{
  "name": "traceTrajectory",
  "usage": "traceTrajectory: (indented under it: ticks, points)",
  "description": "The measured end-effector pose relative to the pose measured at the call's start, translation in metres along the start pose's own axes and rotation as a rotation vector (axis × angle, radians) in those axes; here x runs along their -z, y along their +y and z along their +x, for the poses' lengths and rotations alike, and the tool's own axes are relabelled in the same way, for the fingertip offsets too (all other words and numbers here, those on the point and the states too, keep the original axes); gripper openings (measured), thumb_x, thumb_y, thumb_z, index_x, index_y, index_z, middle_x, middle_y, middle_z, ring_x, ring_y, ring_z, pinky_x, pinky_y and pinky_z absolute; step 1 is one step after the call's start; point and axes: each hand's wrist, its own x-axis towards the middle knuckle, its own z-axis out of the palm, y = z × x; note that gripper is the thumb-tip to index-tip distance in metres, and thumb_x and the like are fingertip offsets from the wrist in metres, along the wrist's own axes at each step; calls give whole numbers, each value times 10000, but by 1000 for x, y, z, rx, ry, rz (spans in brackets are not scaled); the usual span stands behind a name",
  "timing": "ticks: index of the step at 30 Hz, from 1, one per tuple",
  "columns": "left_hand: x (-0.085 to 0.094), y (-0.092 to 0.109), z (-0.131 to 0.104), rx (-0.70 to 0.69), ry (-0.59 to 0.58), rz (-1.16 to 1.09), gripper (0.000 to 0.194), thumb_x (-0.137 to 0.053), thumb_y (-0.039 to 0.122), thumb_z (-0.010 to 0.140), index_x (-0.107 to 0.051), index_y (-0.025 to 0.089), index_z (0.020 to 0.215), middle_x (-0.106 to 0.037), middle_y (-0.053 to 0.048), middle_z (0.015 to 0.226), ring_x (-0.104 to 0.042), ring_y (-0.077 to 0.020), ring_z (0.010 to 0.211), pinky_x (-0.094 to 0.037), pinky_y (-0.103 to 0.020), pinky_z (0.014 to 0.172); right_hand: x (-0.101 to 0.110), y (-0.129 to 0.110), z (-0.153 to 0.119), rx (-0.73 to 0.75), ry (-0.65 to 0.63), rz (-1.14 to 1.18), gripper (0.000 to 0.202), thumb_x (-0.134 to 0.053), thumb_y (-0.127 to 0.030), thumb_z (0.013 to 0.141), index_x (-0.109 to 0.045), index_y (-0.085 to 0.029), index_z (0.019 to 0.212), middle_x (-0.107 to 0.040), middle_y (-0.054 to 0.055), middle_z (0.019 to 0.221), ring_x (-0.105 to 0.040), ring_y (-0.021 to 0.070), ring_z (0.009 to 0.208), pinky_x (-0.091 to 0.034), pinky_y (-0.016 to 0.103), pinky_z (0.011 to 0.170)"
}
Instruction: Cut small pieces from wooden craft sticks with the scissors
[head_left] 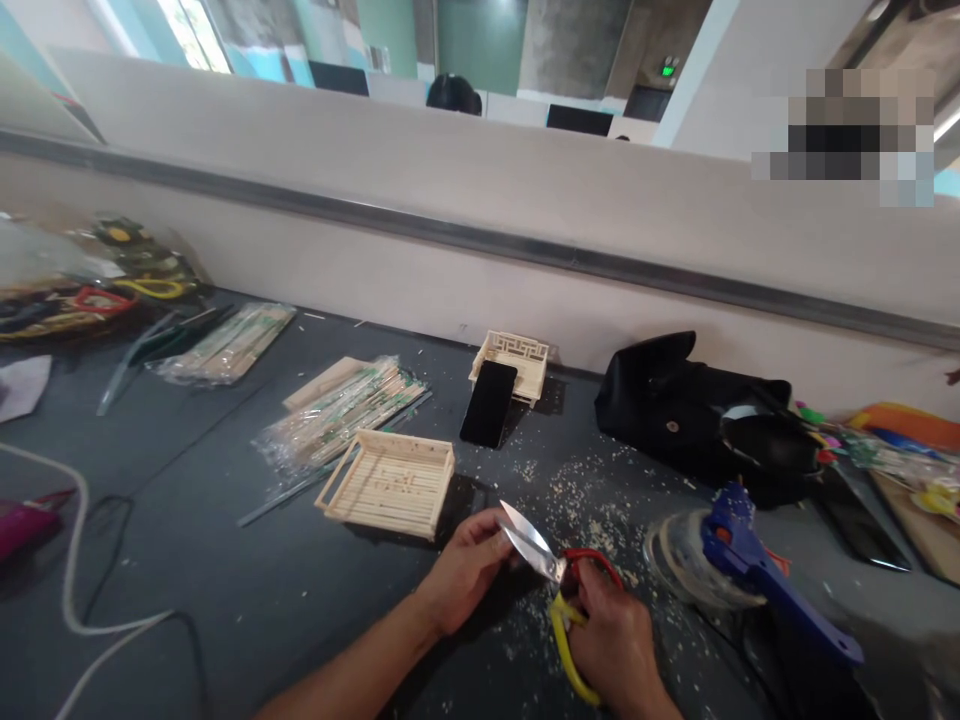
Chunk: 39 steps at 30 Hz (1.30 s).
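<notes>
My right hand grips a pair of scissors by their red and yellow handles, the blades pointing up and left, partly apart. Close to the blades, my left hand has its thumb and fingers pinched together; what lies between them is too small or hidden to name. Left of the hands rests a shallow tray built of wooden sticks, with small crumbs inside. Behind it, a black phone leans against a miniature wooden bench with a lattice back. Pale wood clippings are scattered around the scissors.
To the right, a blue glue gun lies across a clear round container. A black bag sits behind. Plastic-wrapped sticks lie left, a white cable further left. A low partition bounds the table's back.
</notes>
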Motion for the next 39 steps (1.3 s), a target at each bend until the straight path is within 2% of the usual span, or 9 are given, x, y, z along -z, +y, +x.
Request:
traceTrajectory:
  ticks: [3, 6, 11, 15, 23, 27, 34, 39]
  points:
    - [-1, 2, 1, -22, -37, 5, 246, -781, 342, 630, -642, 140, 615, -560, 2, 584, -451, -90, 569, -344, -224, 591, -2, 3, 1, -78, 73, 17, 155, -470, -161, 601, -540, -245, 710, -588, -31, 500, -561, 140, 430, -346, 204, 444]
    - [-2, 4, 2, -58, -58, 27, 243, -754, 344, 668, -632, 138, 627, -549, 4, 593, -462, -95, 591, -366, -238, 642, -1, 2, 3, -143, 41, 63, 108, -464, -206, 639, -546, -237, 702, -608, -9, 518, -583, 147, 451, -354, 204, 439]
    - [-1, 4, 3, -58, -45, 30, 221, -769, 315, 652, -643, 133, 663, -575, -1, 628, -467, -93, 591, -385, -271, 692, 4, 4, 5, -205, -28, 98, 115, -484, -249, 664, -570, -230, 738, -645, 7, 580, -611, 152, 513, -377, 202, 474]
    - [0, 3, 5, -57, -33, 0, 209, -785, 291, 633, -662, 129, 680, -601, -12, 641, -488, -92, 598, -385, -259, 669, 3, 5, 6, -237, -5, 67, 116, -498, -265, 661, -583, -231, 732, -642, 7, 572, -610, 157, 519, -371, 209, 485]
    - [-1, 3, 6, -68, -4, -38, 227, -833, 243, 551, -668, 130, 658, -623, -6, 662, -543, -101, 644, -432, -267, 724, 2, 6, 10, -292, 48, 9, 162, -525, -249, 657, -616, -220, 787, -654, 16, 608, -615, 161, 560, -360, 211, 514]
    - [-1, 4, 6, -70, -6, -23, 230, -838, 238, 539, -668, 131, 651, -636, -3, 646, -542, -88, 608, -433, -247, 686, 3, 4, 13, -292, 71, -19, 139, -527, -224, 648, -617, -219, 755, -627, 6, 562, -584, 153, 534, -344, 215, 507]
    - [-2, 5, 8, -78, -8, -32, 240, -847, 228, 515, -682, 126, 654, -646, -7, 627, -568, -94, 614, -457, -247, 691, 5, 1, 19, -287, 64, 15, 200, -530, -177, 627, -625, -211, 799, -649, 3, 627, -588, 145, 564, -354, 210, 529]
    - [-1, 6, 10, -106, -8, -49, 247, -851, 218, 503, -682, 119, 653, -646, -7, 636, -584, -106, 648, -477, -269, 733, 14, -8, 21, -239, 69, -37, 203, -531, -132, 613, -623, -214, 774, -615, -11, 587, -539, 129, 524, -291, 208, 504]
